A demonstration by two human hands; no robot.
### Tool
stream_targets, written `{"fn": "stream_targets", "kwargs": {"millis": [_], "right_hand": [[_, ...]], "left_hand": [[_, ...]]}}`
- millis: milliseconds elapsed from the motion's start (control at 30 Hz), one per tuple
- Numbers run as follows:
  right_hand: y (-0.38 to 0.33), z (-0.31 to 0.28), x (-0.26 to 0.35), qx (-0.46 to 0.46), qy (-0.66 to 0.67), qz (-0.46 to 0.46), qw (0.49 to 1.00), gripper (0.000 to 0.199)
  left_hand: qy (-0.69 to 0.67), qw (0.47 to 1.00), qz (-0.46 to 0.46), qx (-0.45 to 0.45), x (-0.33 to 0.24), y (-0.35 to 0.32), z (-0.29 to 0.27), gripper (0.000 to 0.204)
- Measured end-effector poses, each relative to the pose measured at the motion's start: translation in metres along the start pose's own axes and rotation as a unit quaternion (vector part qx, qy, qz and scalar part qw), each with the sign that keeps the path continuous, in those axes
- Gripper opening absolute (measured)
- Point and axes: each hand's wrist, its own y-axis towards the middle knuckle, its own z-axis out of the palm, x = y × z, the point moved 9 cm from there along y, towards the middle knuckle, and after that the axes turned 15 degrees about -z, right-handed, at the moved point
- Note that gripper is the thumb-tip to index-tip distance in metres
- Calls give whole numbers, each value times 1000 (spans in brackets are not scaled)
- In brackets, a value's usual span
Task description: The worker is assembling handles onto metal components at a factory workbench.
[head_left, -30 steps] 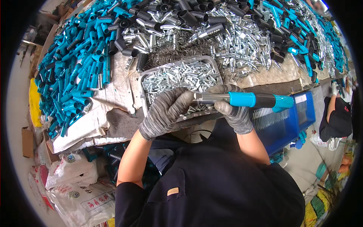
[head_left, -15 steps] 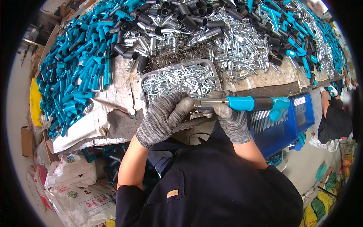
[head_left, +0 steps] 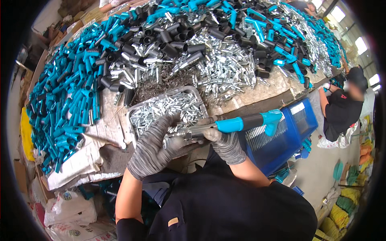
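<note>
The bench [head_left: 257,86] in front of me is heaped almost edge to edge. Along its left edge and far left corner runs a big bank of teal plastic sleeves [head_left: 68,96], and more of them trail toward the far right corner. Black tubes [head_left: 169,44] lie across the far middle, mixed with a wide spill of bright metal pieces [head_left: 225,68]. Off the bench's right near corner stands a blue crate [head_left: 281,140] with metal rods stacked in it, and beyond it another person in a black shirt [head_left: 341,112] sits low by the right end.

At the near edge, right before me, sits a grey tray [head_left: 134,114] full of small silver parts.

My left hand [head_left: 155,148], in a grey knit glove, is closed around the metal front end of the tool [head_left: 237,123] I am holding, just over the tray's near rim. My right hand [head_left: 225,142], gloved the same, grips the tool from below at the middle of its shaft. The tool lies nearly level, its teal and black handle pointing right, out over the crate. My two hands are close together, both clamped on it.
</note>
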Motion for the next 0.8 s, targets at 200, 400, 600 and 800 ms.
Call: {"fn": "stream_targets", "kwargs": {"millis": [200, 400, 600, 800], "right_hand": [[0, -13, -9, -25, 26, 9, 999, 42], [-1, -12, 4, -29, -4, -11, 1000, 47], [-5, -6, 27, -38, -15, -25, 999, 44], [-8, -6, 30, -62, -16, -37, 997, 43]], "left_hand": [[48, 999, 6, -22, -18, 4, 13, 45], [122, 976, -133, 123, 9, -6, 25, 67], [14, 958, -197, 207, 12, -12, 33, 58], [-20, 1000, 23, -2, -30, -13, 24, 51]]}}
